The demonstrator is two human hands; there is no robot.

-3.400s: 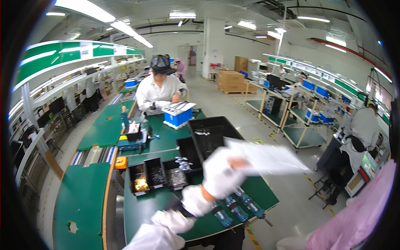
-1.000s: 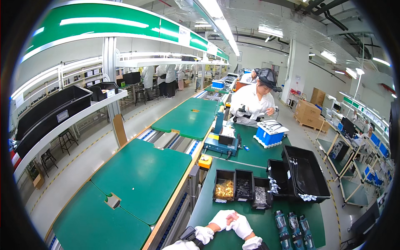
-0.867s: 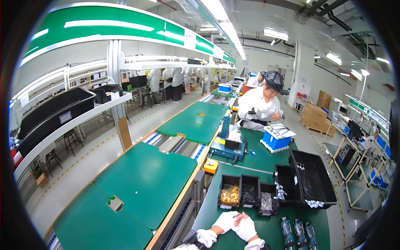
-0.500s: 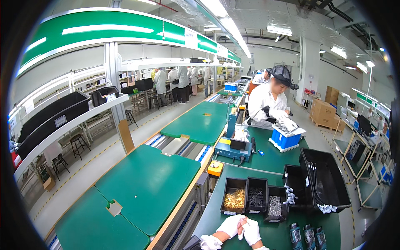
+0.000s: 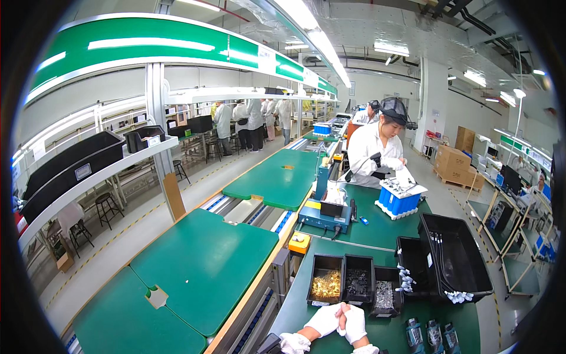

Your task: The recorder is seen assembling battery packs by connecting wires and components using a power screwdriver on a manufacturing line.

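Note:
My left hand (image 5: 323,320) and my right hand (image 5: 354,324) are pressed together over the near edge of the green worktable, both in white gloves with some bare fingertips showing. Their fingers are closed against each other, and whatever might lie between them is hidden. Just beyond stand three black bins: one of gold-coloured small parts (image 5: 326,285), one of black small parts (image 5: 357,282) and one of silver small parts (image 5: 384,294). Several teal-and-black tools (image 5: 434,336) lie to the right of my hands.
A large black tray (image 5: 457,253) with cables stands at the right beside a smaller black bin. Across the table a co-worker (image 5: 377,147) handles a blue block (image 5: 398,199). A blue device box (image 5: 324,217) and a yellow-orange box (image 5: 299,242) border the conveyor with green boards (image 5: 203,251).
My hands stay pressed together in nearly the same place. The whole view has shifted slightly. The co-worker's head and hands have moved a little over the blue block.

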